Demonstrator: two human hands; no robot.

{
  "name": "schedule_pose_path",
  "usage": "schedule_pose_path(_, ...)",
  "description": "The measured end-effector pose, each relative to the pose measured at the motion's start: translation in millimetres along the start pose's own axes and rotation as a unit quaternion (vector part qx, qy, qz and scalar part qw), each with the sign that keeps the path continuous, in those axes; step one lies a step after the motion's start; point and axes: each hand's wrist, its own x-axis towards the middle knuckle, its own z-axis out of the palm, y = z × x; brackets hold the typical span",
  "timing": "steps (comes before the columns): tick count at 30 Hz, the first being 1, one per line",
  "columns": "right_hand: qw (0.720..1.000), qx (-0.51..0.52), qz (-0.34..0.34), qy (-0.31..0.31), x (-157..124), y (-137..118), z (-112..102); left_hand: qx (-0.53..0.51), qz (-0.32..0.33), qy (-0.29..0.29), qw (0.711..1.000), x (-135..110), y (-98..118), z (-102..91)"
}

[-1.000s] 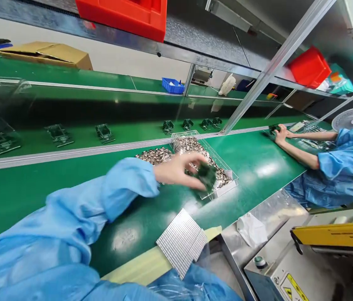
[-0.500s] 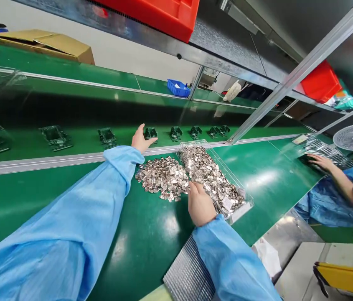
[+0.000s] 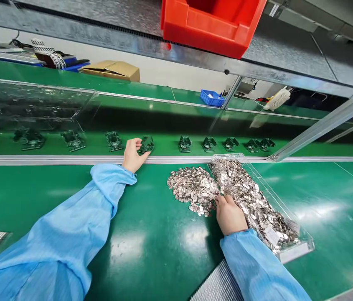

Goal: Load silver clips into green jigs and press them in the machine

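1. Left hand (image 3: 134, 156) at the far metal rail (image 3: 54, 160), thumb and fingers parted around a dark green angular assembly (image 3: 146, 144) just beyond; can't tell if they're clamped!
2. Right hand (image 3: 231, 216) at the small silvery metal pieces (image 3: 191, 187), fingers bunched, grip hidden.
3. Clear plastic tray (image 3: 306, 246) sits right, on the green table (image 3: 163, 251).

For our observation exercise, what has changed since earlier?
The left hand released its green boxy assembly behind the silver metal rail and moved left to another assembly. The right hand came to the heap of silvery metal pieces. The clear plastic tray stayed put.
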Motion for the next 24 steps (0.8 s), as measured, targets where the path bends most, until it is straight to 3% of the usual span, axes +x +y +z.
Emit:
schedule_pose_path(3, 1.000, 0.008, 0.008, -0.011, 0, 0, -2, -0.003, 0.016, -0.014, 1.000, -4, 5, 0.8)
schedule_pose_path(6, 0.999, 0.018, 0.010, -0.024, 2, 1, -3, 0.022, 0.019, -0.043, 0.999, 4, -3, -4.8)
schedule_pose_path(11, 0.997, 0.043, 0.031, -0.049, 4, -3, -11, 0.020, -0.021, -0.237, 0.971, 35, -31, -8.8)
schedule_pose_path(13, 0.996, 0.053, 0.047, -0.057, 4, -6, -16, 0.012, -0.045, -0.281, 0.959, 46, -37, -4.4)
schedule_pose_path(17, 0.991, 0.070, 0.076, -0.080, 3, -12, -24, 0.074, -0.056, -0.299, 0.950, 54, -38, 4.2)
schedule_pose_path(24, 0.988, 0.095, 0.095, -0.081, 1, -12, -22, 0.099, 0.017, -0.254, 0.962, 44, -28, -3.1)
